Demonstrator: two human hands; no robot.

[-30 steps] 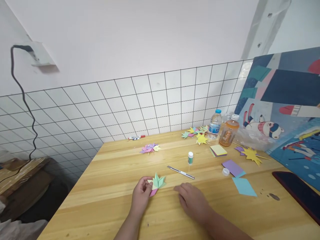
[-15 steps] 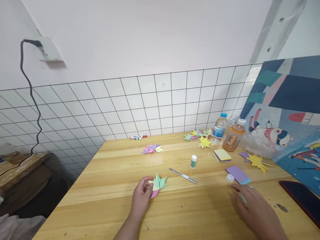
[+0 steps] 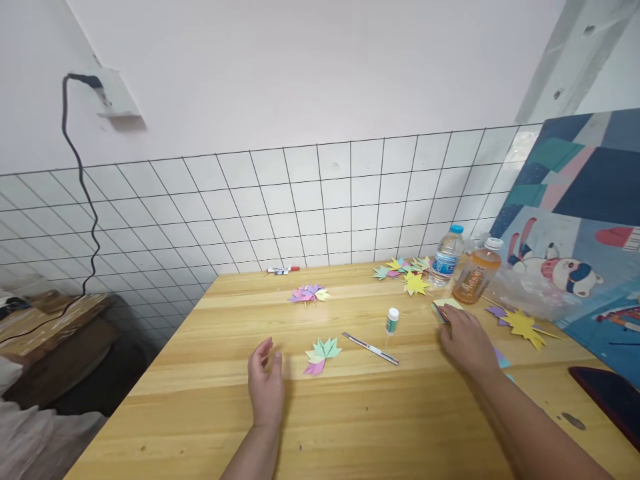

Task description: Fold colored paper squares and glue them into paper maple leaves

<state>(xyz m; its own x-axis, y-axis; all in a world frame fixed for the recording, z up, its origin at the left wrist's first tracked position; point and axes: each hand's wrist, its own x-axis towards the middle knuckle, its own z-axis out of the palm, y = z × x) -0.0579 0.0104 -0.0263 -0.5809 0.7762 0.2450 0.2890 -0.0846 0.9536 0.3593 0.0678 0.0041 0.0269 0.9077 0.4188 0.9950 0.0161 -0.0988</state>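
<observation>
My left hand point(image 3: 265, 385) hovers over the table, thumb and fingers apart, holding nothing. Just right of it lies a folded paper piece point(image 3: 324, 353) with green, pale yellow and pink points. My right hand point(image 3: 467, 340) reaches to a small stack of coloured paper squares point(image 3: 449, 304), yellow on top, and its fingers grip the near left edge. The hand hides much of the stack. Between the hands, a craft knife point(image 3: 370, 348) lies slantwise, and a glue stick point(image 3: 392, 323) with a white cap stands upright behind it.
Paper stars point(image 3: 414, 283) lie beside a water bottle point(image 3: 447, 259) and a bottle of orange drink point(image 3: 475, 275). A yellow star point(image 3: 524, 327) and a dark phone-like slab point(image 3: 607, 395) are on the right. A pink-purple folded piece point(image 3: 309, 293) and markers point(image 3: 283, 270) lie farther back.
My left hand has let go of the folded paper piece and drawn left. My right hand has moved forward from near the round white cap to the paper stack. The view has shifted slightly.
</observation>
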